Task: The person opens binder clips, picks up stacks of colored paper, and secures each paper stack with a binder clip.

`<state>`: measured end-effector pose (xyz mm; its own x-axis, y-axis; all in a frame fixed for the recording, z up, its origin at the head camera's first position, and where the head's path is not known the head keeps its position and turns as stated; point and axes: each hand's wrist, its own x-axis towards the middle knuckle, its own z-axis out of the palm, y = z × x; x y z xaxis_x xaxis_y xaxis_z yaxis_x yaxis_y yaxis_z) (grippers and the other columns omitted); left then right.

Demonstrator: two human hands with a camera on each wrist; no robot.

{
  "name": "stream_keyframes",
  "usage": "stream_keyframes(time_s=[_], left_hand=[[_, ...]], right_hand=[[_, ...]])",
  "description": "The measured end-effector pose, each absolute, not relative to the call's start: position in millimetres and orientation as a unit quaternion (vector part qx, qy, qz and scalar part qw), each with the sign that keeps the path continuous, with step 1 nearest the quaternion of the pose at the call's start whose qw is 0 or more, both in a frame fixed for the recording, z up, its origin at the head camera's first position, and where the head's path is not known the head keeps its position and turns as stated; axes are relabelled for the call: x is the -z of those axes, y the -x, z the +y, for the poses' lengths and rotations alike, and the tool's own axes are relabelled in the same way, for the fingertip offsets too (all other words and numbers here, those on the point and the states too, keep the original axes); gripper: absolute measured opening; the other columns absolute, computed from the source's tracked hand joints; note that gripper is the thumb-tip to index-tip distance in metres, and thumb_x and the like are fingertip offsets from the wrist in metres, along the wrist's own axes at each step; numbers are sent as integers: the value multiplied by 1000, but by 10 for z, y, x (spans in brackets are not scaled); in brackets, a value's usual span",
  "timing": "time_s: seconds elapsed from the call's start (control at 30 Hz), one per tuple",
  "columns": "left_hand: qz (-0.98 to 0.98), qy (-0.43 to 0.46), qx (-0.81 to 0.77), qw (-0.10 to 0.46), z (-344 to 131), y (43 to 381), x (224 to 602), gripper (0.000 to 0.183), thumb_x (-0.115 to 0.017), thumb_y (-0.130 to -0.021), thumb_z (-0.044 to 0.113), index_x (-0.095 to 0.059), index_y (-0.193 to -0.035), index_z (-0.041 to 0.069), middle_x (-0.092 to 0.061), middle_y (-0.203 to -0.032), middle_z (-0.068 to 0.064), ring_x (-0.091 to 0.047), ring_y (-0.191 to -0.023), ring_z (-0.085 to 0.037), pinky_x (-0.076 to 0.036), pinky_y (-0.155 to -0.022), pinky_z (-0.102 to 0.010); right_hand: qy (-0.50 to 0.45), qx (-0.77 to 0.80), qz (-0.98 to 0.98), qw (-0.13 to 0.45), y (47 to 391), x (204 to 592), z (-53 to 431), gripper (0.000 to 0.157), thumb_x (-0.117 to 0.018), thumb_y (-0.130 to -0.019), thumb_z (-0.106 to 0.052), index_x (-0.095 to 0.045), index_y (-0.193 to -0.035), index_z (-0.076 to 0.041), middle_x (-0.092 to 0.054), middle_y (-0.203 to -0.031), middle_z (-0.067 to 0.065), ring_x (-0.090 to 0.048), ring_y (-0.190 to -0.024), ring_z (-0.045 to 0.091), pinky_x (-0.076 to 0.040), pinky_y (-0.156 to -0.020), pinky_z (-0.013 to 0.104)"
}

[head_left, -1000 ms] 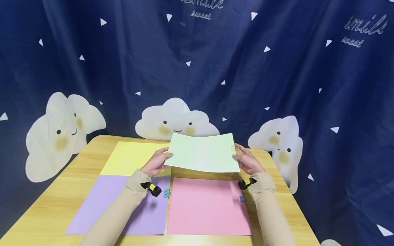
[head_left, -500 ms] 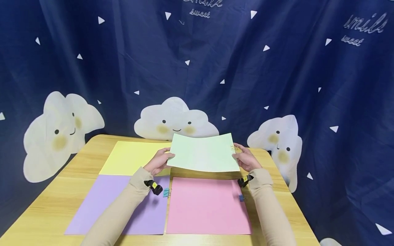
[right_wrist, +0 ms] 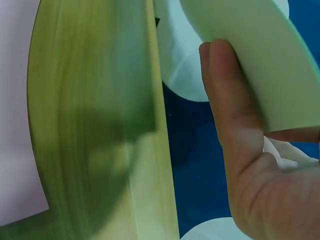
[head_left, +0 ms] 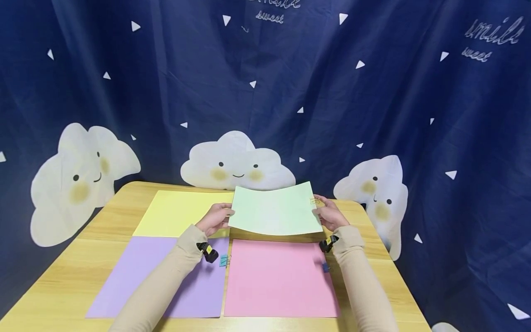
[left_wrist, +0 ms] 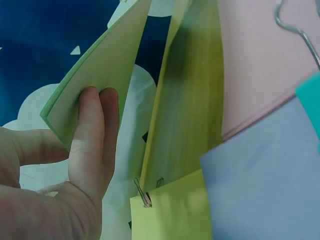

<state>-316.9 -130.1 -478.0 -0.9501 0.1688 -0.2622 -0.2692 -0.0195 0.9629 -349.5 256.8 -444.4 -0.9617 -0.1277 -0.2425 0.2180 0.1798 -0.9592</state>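
Note:
A stack of light green paper (head_left: 274, 210) is held up over the far part of the table, sagging in the middle. My left hand (head_left: 216, 217) pinches its left edge, thumb above and fingers beneath. At the opposite edge my right hand (head_left: 330, 215) grips it the same way, close to a gold binder clip (head_left: 314, 200) on that side. In the left wrist view two fingers (left_wrist: 90, 130) press flat against the underside of the green paper (left_wrist: 112, 65). The right wrist view likewise shows fingers (right_wrist: 227, 75) under the paper (right_wrist: 280, 70).
Yellow paper (head_left: 178, 214) lies at the back left of the wooden table (head_left: 54, 281), with purple paper (head_left: 128, 263) before it. Pink paper (head_left: 280, 279) lies front right. A teal binder clip (head_left: 224, 260) and a blue binder clip (head_left: 325, 267) sit at sheet edges. A dark blue curtain (head_left: 373, 106) hangs behind.
My hands have drawn slightly closer together, the left moving a little right. The green paper bows more, and its far edge sits slightly lower.

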Motion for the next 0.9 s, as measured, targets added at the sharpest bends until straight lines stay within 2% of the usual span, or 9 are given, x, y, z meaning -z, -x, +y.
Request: stream_keyframes(time_s=[0.23, 0.4, 0.53, 0.57, 0.63, 0.67, 0.73, 0.77, 0.9], left_hand=[[708, 51, -688, 147, -1305, 3202, 4844, 59, -57, -99, 4, -38, -153, -10, -56, -98, -3, -55, -69, -6, -52, -52, -12], [708, 43, -689, 148, -1297, 3193, 4830, 59, -57, -98, 1, -37, -152, -14, -52, -84, 1, -47, -58, -3, -49, -49, -11], [701, 39, -696, 149, -1282, 3192, 4846, 61, -57, -95, -3, -36, -151, -16, -49, -78, 1, -44, -53, -2, -48, -48, -11], [698, 37, -699, 149, -1277, 3191, 4853, 61, -57, -94, -4, -36, -150, -17, -57, -82, -4, -43, -52, -2, -47, -47, -12], [695, 33, -703, 150, -1272, 3197, 4879, 61, -56, -94, -6, -36, -150, -17, -68, -110, -20, -41, -51, -1, -46, -47, -11], [694, 29, -704, 151, -1269, 3200, 4891, 60, -55, -94, -6, -35, -150, -17, -64, -130, -26, -41, -50, -1, -46, -47, -11], [691, 23, -706, 153, -1265, 3206, 4912, 60, -53, -95, -8, -34, -151, -17, -39, -162, -27, -39, -50, 0, -45, -47, -11], [692, 18, -705, 154, -1265, 3208, 4922, 60, -53, -95, -8, -33, -151, -17, -24, -169, -23, -39, -50, 1, -46, -47, -11], [702, 19, -695, 154, -1261, 3212, 4952, 62, -53, -94, -9, -33, -152, -16, -20, -171, -22, -41, -50, 0, -50, -49, -11]], right_hand=[[-38, 631, 764, 129, 3531, 4494, 2511, 69, -43, -100, 11, -27, -163, -12, -66, -108, 9, -67, -73, 12, -59, -64, 28], [-46, 628, 766, 128, 3553, 4512, 2488, 70, -41, -98, 12, -26, -163, -10, -59, -135, 26, -69, -80, 14, -61, -67, 30], [-49, 624, 769, 128, 3572, 4560, 2498, 70, -42, -98, 12, -27, -163, -10, -54, -143, 29, -68, -84, 15, -61, -69, 31], [-52, 624, 769, 127, 3574, 4572, 2501, 70, -42, -98, 12, -28, -163, -10, -54, -142, 29, -68, -85, 16, -61, -69, 31], [-53, 624, 770, 126, 3581, 4601, 2508, 71, -42, -96, 14, -30, -162, -9, -54, -142, 29, -68, -86, 16, -61, -70, 31], [-51, 624, 770, 125, 3585, 4615, 2514, 72, -42, -95, 15, -29, -162, -7, -54, -143, 30, -68, -88, 17, -61, -70, 31], [-53, 626, 768, 122, 3599, 4646, 2519, 73, -42, -94, 17, -31, -162, -7, -52, -144, 30, -67, -89, 17, -61, -69, 31], [-53, 627, 767, 121, 3606, 4659, 2520, 74, -42, -93, 17, -31, -162, -7, -52, -145, 30, -67, -89, 17, -61, -69, 31], [-51, 625, 770, 119, 3630, 4697, 2519, 77, -43, -91, 19, -31, -162, -7, -50, -147, 32, -67, -88, 16, -61, -68, 30]])
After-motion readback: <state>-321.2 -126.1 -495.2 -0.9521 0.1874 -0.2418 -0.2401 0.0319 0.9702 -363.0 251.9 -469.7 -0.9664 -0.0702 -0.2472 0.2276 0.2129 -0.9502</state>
